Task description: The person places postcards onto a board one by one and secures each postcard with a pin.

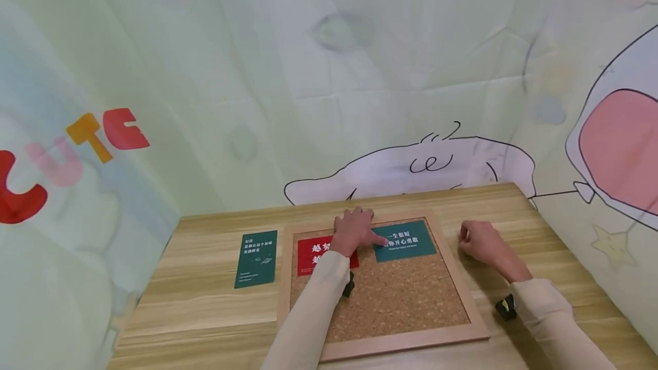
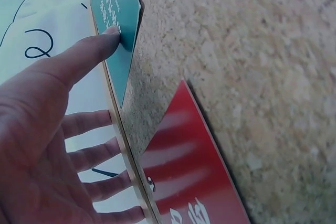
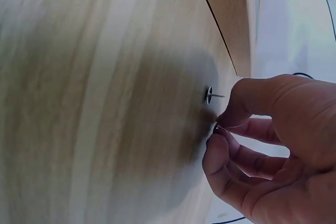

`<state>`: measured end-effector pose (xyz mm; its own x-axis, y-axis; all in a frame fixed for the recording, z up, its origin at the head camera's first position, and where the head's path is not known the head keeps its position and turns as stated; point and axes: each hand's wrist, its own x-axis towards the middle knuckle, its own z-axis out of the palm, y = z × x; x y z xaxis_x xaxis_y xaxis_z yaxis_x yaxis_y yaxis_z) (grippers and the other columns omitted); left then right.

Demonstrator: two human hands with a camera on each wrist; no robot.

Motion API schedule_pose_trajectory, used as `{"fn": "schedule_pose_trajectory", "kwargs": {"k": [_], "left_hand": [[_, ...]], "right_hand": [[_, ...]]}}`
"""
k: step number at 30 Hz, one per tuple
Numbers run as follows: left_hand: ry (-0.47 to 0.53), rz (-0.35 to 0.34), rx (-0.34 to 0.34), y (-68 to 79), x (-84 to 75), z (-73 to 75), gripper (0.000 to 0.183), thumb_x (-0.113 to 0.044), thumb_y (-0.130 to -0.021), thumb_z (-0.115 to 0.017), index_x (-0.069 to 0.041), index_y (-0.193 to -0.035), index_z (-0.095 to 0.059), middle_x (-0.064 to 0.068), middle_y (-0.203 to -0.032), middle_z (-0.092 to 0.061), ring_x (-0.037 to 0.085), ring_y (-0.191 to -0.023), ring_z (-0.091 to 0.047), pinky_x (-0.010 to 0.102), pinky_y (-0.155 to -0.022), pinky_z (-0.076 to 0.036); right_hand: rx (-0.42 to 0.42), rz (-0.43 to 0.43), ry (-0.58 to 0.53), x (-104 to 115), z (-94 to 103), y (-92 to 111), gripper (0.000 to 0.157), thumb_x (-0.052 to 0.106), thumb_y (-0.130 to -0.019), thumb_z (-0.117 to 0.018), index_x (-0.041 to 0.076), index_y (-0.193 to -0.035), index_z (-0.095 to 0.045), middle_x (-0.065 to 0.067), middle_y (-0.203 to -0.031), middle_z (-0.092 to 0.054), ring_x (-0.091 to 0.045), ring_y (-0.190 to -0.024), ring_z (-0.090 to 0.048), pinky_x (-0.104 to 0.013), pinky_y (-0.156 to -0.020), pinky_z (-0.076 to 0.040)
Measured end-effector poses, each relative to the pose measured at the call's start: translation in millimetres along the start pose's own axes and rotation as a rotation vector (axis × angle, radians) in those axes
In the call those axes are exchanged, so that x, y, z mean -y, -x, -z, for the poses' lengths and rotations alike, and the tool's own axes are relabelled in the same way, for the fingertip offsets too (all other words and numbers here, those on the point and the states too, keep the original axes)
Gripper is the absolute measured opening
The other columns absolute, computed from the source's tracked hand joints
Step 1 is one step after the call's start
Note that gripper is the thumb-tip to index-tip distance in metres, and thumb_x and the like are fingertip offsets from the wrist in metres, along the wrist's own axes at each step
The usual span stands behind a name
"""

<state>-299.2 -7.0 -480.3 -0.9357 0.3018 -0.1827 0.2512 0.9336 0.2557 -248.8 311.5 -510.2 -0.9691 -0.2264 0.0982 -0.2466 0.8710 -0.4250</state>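
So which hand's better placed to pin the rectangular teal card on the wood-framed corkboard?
Probably the right hand: it seems to pinch a metal thumbtack; another thumbtack lies nearby. The left hand has its thumb on the card.

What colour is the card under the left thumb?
The card is teal green with white writing; the head view shows it best.

A corkboard point(image 1: 406, 298) is laid on the surface point(image 1: 190, 296). From its centre, a first card point(image 1: 311, 254) is placed on it at ten o'clock, a second card point(image 1: 408, 240) at one; the latter is touched by the left hand point(image 1: 354, 230), set at eleven. Off the board, a third card point(image 1: 257, 258) is laid at nine; a thumbtack point(image 3: 209, 96) is set on the surface beside the right hand point(image 1: 485, 243), between two and three.
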Motion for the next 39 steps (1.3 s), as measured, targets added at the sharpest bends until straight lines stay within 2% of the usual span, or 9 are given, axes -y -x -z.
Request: {"fn": "schedule_pose_trajectory", "kwargs": {"k": [5,11,18,24,26,30,34,39], "left_hand": [[0.002,0.001,-0.003,0.9,-0.6,1.5,0.080,-0.053,-0.077,-0.088,-0.017,-0.143,-0.060,0.009,-0.136,-0.059,0.032,-0.120,-0.052,0.058,-0.103,-0.045],[0.003,0.011,0.011,1.7,-1.4,1.2,0.080,-0.054,-0.078,-0.087,-0.018,-0.143,-0.060,0.009,-0.137,-0.058,0.032,-0.120,-0.052,0.058,-0.103,-0.045],[0.003,0.015,0.013,1.5,-0.4,2.2,0.080,-0.054,-0.079,-0.086,-0.018,-0.145,-0.058,0.009,-0.139,-0.057,0.032,-0.122,-0.051,0.058,-0.104,-0.045],[0.005,0.015,0.010,-0.3,-0.3,0.1,0.080,-0.054,-0.078,-0.087,-0.018,-0.143,-0.059,0.009,-0.138,-0.058,0.032,-0.121,-0.051,0.058,-0.103,-0.045],[0.004,0.017,0.010,-1.2,-0.1,-0.8,0.080,-0.055,-0.078,-0.087,-0.018,-0.143,-0.059,0.009,-0.137,-0.058,0.032,-0.121,-0.051,0.058,-0.103,-0.045],[-0.001,0.022,0.012,-3.2,0.3,-2.2,0.081,-0.056,-0.078,-0.087,-0.018,-0.144,-0.059,0.009,-0.139,-0.057,0.032,-0.122,-0.051,0.059,-0.104,-0.045],[-0.006,0.024,0.015,-3.7,0.1,-2.4,0.082,-0.056,-0.078,-0.086,-0.018,-0.145,-0.058,0.009,-0.139,-0.057,0.032,-0.122,-0.051,0.059,-0.104,-0.045],[-0.009,0.021,0.013,-2.3,-0.2,-1.4,0.082,-0.057,-0.078,-0.086,-0.018,-0.145,-0.058,0.009,-0.139,-0.057,0.033,-0.122,-0.051,0.059,-0.104,-0.045]], "right_hand": [[0.006,0.018,0.024,0.7,5.8,-2.9,0.004,-0.001,-0.079,-0.069,0.002,-0.077,-0.068,-0.004,-0.071,-0.064,-0.020,-0.063,-0.058,-0.041,-0.057,-0.051],[0.021,0.000,0.013,1.4,11.1,-7.0,0.005,0.002,-0.081,-0.068,0.002,-0.076,-0.069,-0.006,-0.073,-0.065,-0.022,-0.065,-0.059,-0.043,-0.060,-0.053],[0.008,0.007,-0.073,5.6,13.6,-17.7,0.008,0.008,-0.088,-0.069,0.005,-0.081,-0.071,-0.004,-0.076,-0.068,-0.019,-0.068,-0.060,-0.039,-0.061,-0.050],[-0.010,0.021,-0.104,9.3,13.4,-27.2,0.013,0.009,-0.091,-0.067,0.001,-0.084,-0.076,-0.009,-0.080,-0.073,-0.022,-0.071,-0.065,-0.041,-0.064,-0.053],[-0.011,0.000,-0.117,12.9,13.2,-30.4,0.015,0.009,-0.091,-0.065,0.000,-0.085,-0.076,-0.008,-0.079,-0.072,-0.021,-0.069,-0.062,-0.039,-0.063,-0.051],[0.019,-0.105,-0.193,23.0,14.1,-36.8,0.019,0.012,-0.095,-0.062,-0.001,-0.093,-0.076,-0.004,-0.077,-0.066,-0.018,-0.066,-0.055,-0.034,-0.059,-0.045],[0.066,-0.180,-0.301,31.9,14.0,-43.1,0.020,0.014,-0.099,-0.063,-0.002,-0.103,-0.074,-0.009,-0.086,-0.068,-0.019,-0.072,-0.059,-0.033,-0.062,-0.050],[0.099,-0.211,-0.397,39.2,11.2,-50.6,0.021,0.013,-0.100,-0.064,-0.004,-0.111,-0.073,-0.015,-0.101,-0.070,-0.023,-0.083,-0.063,-0.035,-0.071,-0.056]]}}
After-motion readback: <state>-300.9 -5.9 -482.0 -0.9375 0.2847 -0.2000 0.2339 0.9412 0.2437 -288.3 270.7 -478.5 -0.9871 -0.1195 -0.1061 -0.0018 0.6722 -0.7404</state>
